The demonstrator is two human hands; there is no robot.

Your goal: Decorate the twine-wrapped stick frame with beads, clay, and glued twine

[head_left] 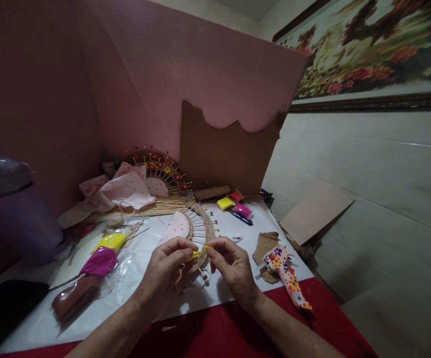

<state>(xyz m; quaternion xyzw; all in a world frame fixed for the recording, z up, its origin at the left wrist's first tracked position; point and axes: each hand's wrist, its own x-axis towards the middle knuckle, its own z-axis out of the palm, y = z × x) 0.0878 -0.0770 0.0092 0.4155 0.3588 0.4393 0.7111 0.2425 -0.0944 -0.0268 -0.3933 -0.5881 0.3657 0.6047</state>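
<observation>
Between thumb and fingers, my left hand (176, 261) pinches a thin piece of yellow modelling clay (195, 255). My right hand (234, 268) is closed on a small bit of the same yellow clay, very near the left fingertips. Whether the two bits are joined is hard to see. Just behind both hands lies a half-round fan craft (208, 221) with thin sticks, a twine-wrapped rim, beads at the tips and a dotted cloth centre (178, 226). My hands hide its near end.
Clay packets in yellow (111, 242), magenta (99, 261) and brown (75, 298) lie left. A flowered glue gun (286, 278) rests by cardboard scraps (266, 246) at right. Behind are a finished-looking fan (159, 166), twine roll (211, 193), thin sticks (137, 206) and upright cardboard (226, 154).
</observation>
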